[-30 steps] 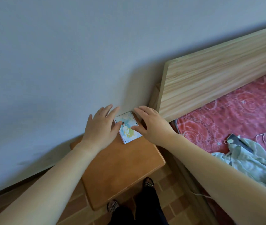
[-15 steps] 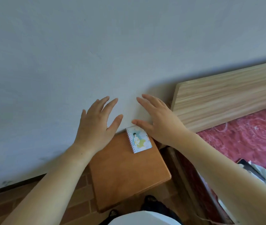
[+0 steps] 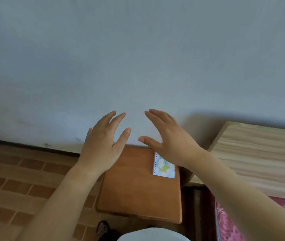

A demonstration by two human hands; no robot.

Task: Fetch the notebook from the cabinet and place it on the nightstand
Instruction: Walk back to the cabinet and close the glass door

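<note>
At 6 o'clock, closest in, the rim of a white garment (image 3: pixel 151 234) shows, with a dark patterned shoe (image 3: pixel 103 229) just to its left on the brick-pattern floor (image 3: pixel 16 180). At 5 o'clock lies a strip of red bedding (image 3: pixel 259 221). Just beyond the shoe stands the nightstand (image 3: pixel 138 192), its brown wooden top serving as the counter. The notebook (image 3: pixel 164 166) lies flat on that top at its far 1 o'clock corner, spiral edge to the left, its far end hidden under the right wrist. The left hand (image 3: pixel 101 145) hangs above the counter's far left edge, fingers spread and empty. The right hand (image 3: pixel 170 141) hangs above the notebook, fingers likewise spread, gripping nothing and clear of the cover. At 3 o'clock the pale wooden headboard (image 3: pixel 259 164) runs off right. Farthest back, a plain grey-white wall (image 3: pixel 138 58) fills 12 o'clock.
</note>
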